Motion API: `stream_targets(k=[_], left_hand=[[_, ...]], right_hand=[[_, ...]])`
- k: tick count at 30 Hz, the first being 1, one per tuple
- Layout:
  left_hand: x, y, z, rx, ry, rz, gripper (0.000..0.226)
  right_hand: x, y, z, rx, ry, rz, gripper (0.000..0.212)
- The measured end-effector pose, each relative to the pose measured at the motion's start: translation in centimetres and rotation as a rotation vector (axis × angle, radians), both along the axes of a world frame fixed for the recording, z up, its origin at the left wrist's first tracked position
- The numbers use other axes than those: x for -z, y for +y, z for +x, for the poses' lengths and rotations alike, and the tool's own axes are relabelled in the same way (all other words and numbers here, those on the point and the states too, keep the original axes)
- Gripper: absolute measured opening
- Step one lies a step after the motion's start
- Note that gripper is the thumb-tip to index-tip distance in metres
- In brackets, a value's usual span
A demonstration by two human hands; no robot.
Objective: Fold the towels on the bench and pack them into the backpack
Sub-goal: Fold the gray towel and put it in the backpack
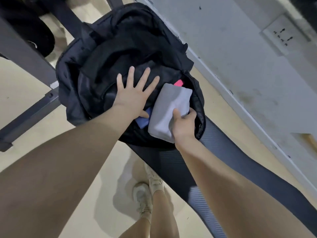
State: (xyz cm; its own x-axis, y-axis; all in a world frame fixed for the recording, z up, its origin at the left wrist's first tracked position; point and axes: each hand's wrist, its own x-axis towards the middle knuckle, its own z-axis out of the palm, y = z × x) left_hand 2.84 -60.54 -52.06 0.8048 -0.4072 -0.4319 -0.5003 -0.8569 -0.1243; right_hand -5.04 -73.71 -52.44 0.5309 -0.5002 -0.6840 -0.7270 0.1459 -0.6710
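A black backpack [109, 54] lies open on the far end of the dark padded bench [228, 170]. My left hand [133, 95] presses flat on the bag's front panel with its fingers spread. My right hand [183, 124] grips the near end of a folded grey towel [169, 109], which lies partly inside the bag's opening. A folded blue towel [143, 121] shows just under the grey one, by my left thumb. A pink towel [178, 82] peeks out deeper in the opening.
A white wall [240, 57] with a socket plate [281, 36] runs along the bench's right side. A dark metal frame [29, 54] stands to the left on the beige floor. My legs and pale shoes [145, 191] are beside the bench.
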Motion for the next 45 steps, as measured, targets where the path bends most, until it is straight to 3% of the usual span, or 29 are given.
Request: stream_targets(k=[4,6,10,13,18,24,30,33,37,41,45], left_hand=[[0.5,0.2,0.4,-0.014,0.036,-0.035,0.117],[0.4,0.2,0.7,-0.016,0.057,-0.047,0.117],[0.0,0.3,1.0,0.001,0.056,-0.055,0.113],[0.1,0.6,0.7,0.02,0.029,-0.085,0.105],[0.6,1.5,0.8,0.038,0.008,-0.173,0.096],[1.3,0.8,0.4,0.028,-0.052,-0.172,0.092],[0.4,0.0,0.6,-0.002,0.05,-0.101,0.092],[-2.6,-0.2,0.7,-0.088,0.219,-0.124,0.081],[-8.8,1.9,-1.2,-0.209,0.325,-0.22,0.063],[-16.7,5.8,-4.7,-0.327,0.471,-0.307,0.052],[-24.5,10.5,-7.8,-0.591,0.416,-0.529,0.041]], right_hand=[[0.9,-0.1,0.1,-0.22,0.091,-0.318,0.062],[0.1,1.3,-0.6,-0.391,0.004,-0.479,0.075],[-0.4,3.5,-3.8,-0.987,-0.225,-0.985,0.071],[1.2,2.8,-3.8,-1.207,-0.2,-1.046,0.082],[4.5,0.4,-1.1,-1.29,-0.113,-1.127,0.078],[5.2,-0.8,1.7,-1.171,0.026,-1.115,0.089],[3.0,-2.1,3.9,-1.314,0.084,-0.711,0.099],[-1.2,-2.5,4.8,-1.262,0.063,-0.425,0.078],[-8.6,-2.1,3.5,-1.39,0.002,-0.484,0.042],[-16.8,-0.5,3.4,-1.526,0.077,-0.406,0.041],[-23.7,3.3,4.5,-1.746,-0.028,-0.528,0.034]])
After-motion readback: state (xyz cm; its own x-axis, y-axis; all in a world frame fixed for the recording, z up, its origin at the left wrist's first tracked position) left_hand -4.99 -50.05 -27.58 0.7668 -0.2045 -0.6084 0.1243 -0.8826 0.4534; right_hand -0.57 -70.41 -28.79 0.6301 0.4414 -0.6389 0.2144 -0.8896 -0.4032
